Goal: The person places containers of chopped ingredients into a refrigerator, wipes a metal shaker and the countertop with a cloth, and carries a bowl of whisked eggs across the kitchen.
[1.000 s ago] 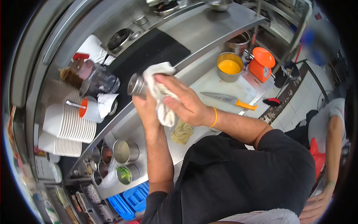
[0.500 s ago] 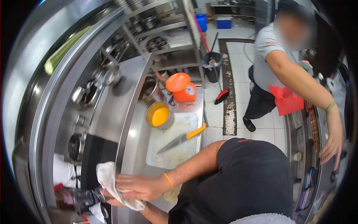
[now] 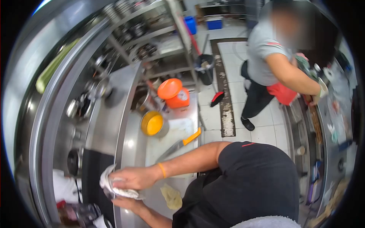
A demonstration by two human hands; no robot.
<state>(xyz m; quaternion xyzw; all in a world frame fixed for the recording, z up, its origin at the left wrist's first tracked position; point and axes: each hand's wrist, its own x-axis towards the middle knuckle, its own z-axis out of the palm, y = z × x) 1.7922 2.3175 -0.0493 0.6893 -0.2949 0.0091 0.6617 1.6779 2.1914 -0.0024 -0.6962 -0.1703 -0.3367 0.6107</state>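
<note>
My right hand [image 3: 133,178], with an orange band at the wrist, is closed on a white cloth [image 3: 131,193]. The cloth lies over a small shiny metal object [image 3: 109,193]; most of it is covered, so its kind does not show. My left hand [image 3: 129,203] is just below, its fingers closed around that object from underneath, partly hidden by the cloth. Both hands are over the front edge of the steel counter. Nearby, a knife [image 3: 175,149] with a yellow handle rests on a white cutting board [image 3: 178,125]. A pale yellowish piece [image 3: 172,197] lies beside my forearm.
Behind the board stand a metal pot of yellow liquid [image 3: 154,124] and an orange scale [image 3: 177,98]. A raised steel shelf [image 3: 108,125] runs along the left. Another person [image 3: 266,60] in a grey shirt stands at the right-hand counter [image 3: 334,152]. A bin [image 3: 205,74] is on the floor.
The cloth has been bunched closer around the metal object, and my hands have come together. The view has shifted slightly. The other person's arm has drawn back toward the counter.
</note>
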